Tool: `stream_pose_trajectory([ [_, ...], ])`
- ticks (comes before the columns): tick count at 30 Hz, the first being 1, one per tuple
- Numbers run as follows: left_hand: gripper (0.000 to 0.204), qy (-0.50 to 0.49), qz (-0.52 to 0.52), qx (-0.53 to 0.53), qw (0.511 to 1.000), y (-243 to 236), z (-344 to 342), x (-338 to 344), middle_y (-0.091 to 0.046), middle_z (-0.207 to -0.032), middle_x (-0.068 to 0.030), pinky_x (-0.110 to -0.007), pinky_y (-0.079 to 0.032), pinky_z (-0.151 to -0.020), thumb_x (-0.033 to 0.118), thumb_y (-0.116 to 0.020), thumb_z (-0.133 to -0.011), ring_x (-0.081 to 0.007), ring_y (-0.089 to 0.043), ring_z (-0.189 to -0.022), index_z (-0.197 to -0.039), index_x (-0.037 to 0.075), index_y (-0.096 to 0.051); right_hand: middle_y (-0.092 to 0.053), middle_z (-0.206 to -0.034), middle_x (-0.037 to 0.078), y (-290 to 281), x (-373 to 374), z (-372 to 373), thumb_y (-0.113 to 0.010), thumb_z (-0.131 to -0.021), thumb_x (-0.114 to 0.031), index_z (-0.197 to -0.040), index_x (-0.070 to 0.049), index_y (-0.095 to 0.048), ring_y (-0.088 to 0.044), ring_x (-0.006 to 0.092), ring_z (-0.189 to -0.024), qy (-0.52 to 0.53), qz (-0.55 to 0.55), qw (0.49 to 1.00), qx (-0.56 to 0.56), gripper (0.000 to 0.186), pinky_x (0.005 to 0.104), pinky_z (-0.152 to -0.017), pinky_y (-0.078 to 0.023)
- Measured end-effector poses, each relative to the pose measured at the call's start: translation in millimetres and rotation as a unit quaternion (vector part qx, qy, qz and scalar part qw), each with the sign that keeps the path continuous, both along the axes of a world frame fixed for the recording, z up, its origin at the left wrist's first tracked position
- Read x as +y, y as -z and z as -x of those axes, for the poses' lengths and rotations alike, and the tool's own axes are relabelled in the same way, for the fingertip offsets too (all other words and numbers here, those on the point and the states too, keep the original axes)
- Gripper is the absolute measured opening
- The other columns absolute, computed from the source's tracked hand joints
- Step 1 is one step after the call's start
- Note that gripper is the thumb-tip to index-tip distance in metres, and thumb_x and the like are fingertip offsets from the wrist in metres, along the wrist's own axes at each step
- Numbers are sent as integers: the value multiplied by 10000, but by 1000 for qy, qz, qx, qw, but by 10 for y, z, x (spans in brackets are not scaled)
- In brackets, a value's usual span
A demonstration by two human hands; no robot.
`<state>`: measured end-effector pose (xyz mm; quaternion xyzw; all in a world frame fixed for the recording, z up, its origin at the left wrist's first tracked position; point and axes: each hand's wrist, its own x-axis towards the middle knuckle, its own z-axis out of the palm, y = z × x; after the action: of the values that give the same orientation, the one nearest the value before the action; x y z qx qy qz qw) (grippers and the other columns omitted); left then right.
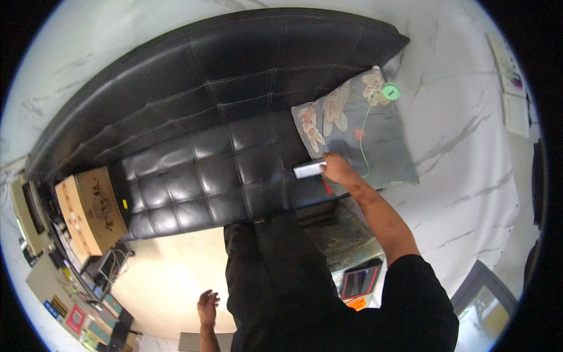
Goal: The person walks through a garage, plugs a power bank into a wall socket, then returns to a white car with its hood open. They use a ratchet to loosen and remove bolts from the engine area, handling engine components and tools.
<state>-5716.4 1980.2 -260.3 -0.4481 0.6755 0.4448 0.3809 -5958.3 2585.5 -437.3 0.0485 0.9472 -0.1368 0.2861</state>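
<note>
My right hand (335,168) grips a slim silver-white rectangular device (307,169) at the lower left edge of a grey cushion (387,146) printed with cartoon rabbits. A thin pale green cable (364,151) runs over the cushion near that hand; a green round-edged piece (390,91) sits at its upper end. A red item (328,186) shows below the device. The cushion rests on a black tufted leather sofa (205,152). My left hand (209,299) hangs low with fingers apart and nothing in it, over the pale floor (164,273).
A cardboard box (94,211) sits at the sofa's left end, above cables and clutter (105,270). At lower right are a red-edged tablet-like object (359,281) and a grey-framed object (481,296). A marble-patterned surface (457,164) borders the cushion's right side.
</note>
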Motion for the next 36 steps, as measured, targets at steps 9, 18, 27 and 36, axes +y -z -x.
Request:
stream_pose_trajectory([
  [9,395,-86,-30,40,995,381,-7,-8,-702,-1069,-111,-296,-510,-740,192,-615,-961,-173,-667,-885,-1284,-31,-569,-711,-816,139,-1336,893,174,-642,-900,-183,-1023,25,-697,-687,250,-715,169,49,973,152,248,374,-632,-530],
  [18,311,-177,-90,119,973,705,-189,-200,-689,-1003,-60,-244,-476,-616,189,-661,-925,-142,-646,-792,-1195,45,-608,-710,-787,73,-2290,1393,473,-606,-964,-285,-1072,-9,-697,-661,151,-612,398,160,886,173,310,282,-527,-508],
  [27,274,-182,-59,138,972,1109,-514,-693,-693,-1036,-102,-336,-534,-642,160,-625,-929,-223,-634,-810,-1156,12,-664,-645,-916,68,-3315,1813,1373,-609,-940,-509,-1071,-19,-635,-585,149,-742,569,344,594,454,508,309,-608,-475],
  [36,267,-47,6,203,978,849,-734,-398,-655,-981,-131,-397,-525,-667,252,-609,-907,-302,-618,-868,-1045,28,-655,-667,-810,38,-3848,1981,2302,-660,-896,-368,-918,-24,-693,-508,115,-606,522,407,441,606,346,266,-545,-389],
])
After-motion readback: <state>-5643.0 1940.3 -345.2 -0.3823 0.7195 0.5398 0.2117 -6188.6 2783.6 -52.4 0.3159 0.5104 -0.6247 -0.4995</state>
